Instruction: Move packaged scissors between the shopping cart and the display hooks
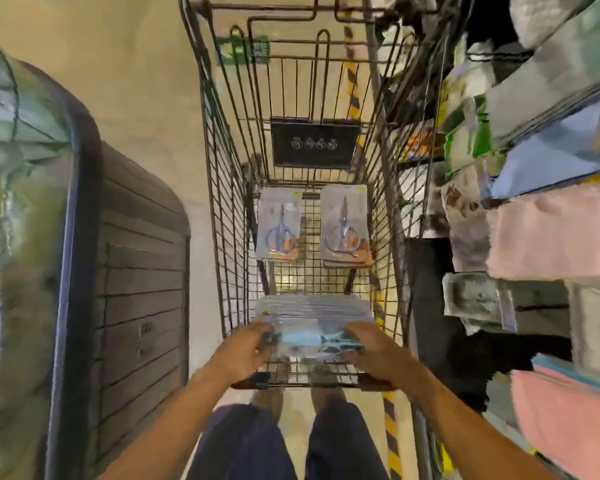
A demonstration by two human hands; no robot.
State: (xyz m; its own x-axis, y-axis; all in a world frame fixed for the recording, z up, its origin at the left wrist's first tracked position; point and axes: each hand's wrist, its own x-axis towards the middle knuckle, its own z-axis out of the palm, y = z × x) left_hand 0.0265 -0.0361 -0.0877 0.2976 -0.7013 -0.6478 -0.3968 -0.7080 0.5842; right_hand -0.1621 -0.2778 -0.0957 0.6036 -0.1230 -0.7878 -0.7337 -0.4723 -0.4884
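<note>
From the head view, looking down into the shopping cart (222,202), the step in hand looks like gathering a batch: both hands hold one stack of packaged scissors (314,323) over the near end of the cart basket, just above the handle edge. The left hand (243,348) has its grip on the stack's left end, fingers curled round the edge; the right hand (371,348) holds the right end in the same way, thumb on top as far as the blur lets one judge. The stack is several packs thick, but motion blur smears the edges and the number in it cannot be counted. Farther in, two single packs lie flat on the cart's wire floor toward its far end: the left pack (279,225) near the left wall and the right pack (345,225) near the right wall, apart from each other, each showing one pair of scissors under clear plastic. So the count reads two loose packs, one held stack, two hands, one cart. The display shelving (551,133) stands along the cart's right side, blurred, and no free hook can be made out. Whether the stack is going down or coming up cannot be told; if it goes to the hooks, the next move calls for lifting it clear of the right wall and freeing one hand to hang packs singly.
</note>
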